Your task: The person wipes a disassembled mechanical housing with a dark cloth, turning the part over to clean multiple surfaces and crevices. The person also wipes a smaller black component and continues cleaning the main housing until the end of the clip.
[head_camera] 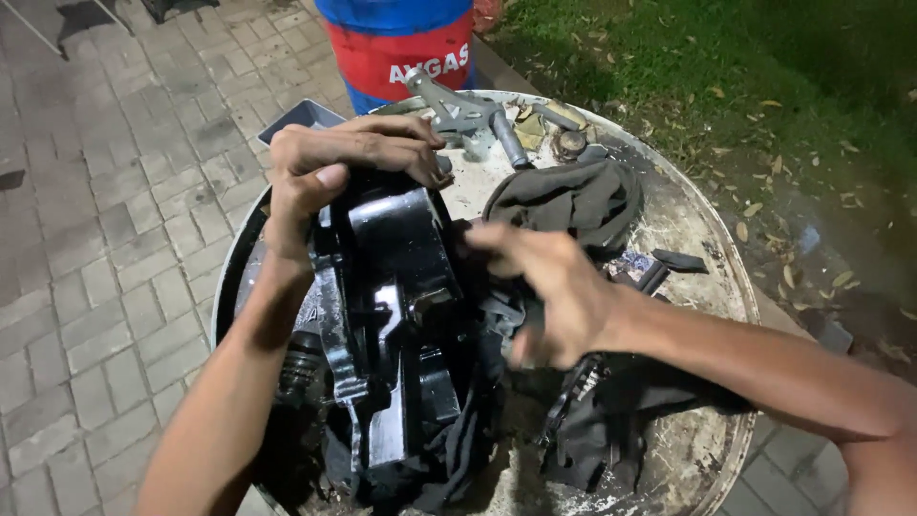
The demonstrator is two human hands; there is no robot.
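1. In the head view, the left hand [330, 167] is wrapped around the top edge of a big black metal part [396, 315], and the part is held up on its end.
2. The right hand [549, 287] is blurry; its fingers are bent against the side of the part, but a grip cannot be told.
3. The part is stood on a dirty round drum top [697, 229], among dark rags [573, 196].
4. A grey metal bracket [468, 115] is seen at the far edge.
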